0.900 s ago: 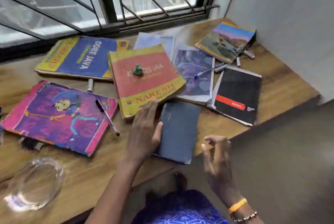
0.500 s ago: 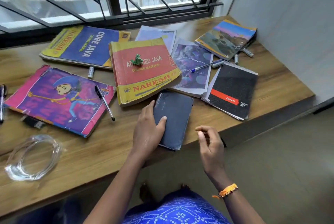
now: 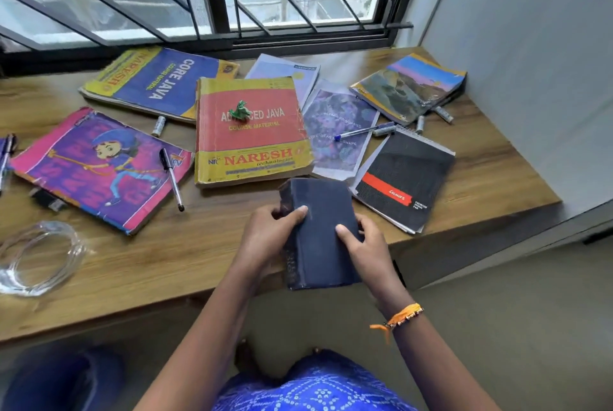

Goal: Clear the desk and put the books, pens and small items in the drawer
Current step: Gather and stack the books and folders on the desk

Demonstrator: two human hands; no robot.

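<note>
Scuffed dark-blue cloth-bound book gripped by left hand and right hand, just below the worn, curling-edged red paperback on the woodgrain bench.

we log a plain dark navy book, cover worn and scuffed. advanced java book: red field, yellow borders, small green figure on it. core java book: blue field, yellow edging. cartoon book: magenta and purple, blue-capped figure. spiral pad: black with a red band. landscape notebook: blue sky, purple and olive ground. desk: brown wood grain. wrist thread: orange. garment: blue with white dotted pattern.
</note>
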